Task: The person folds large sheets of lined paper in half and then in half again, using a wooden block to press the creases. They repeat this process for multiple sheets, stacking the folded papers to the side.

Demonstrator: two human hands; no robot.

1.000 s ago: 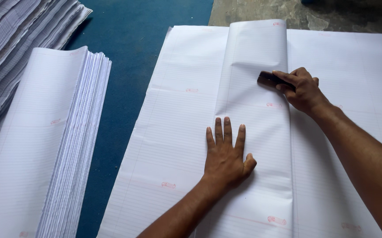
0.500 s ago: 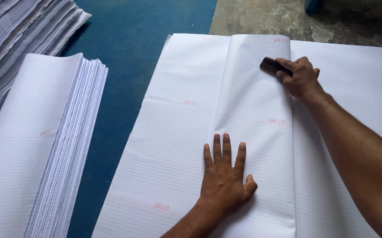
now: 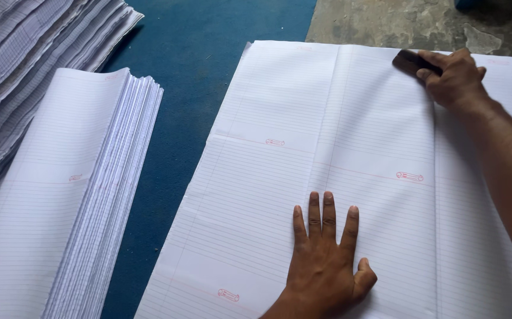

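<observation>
Two hands work the big folded ruled sheet (image 3: 338, 177) on the blue worktop (image 3: 208, 59): left hand (image 3: 327, 260) flat near, right hand (image 3: 454, 80) far, gripping a dark creaser (image 3: 409, 61); slipping could skew the fold.

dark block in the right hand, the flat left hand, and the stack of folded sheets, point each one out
dark block (image 3: 406, 61), head view, on its exposed left end
left hand (image 3: 325, 269), head view, on the back of the hand
stack of folded sheets (image 3: 61, 195), head view, on the top sheet
</observation>
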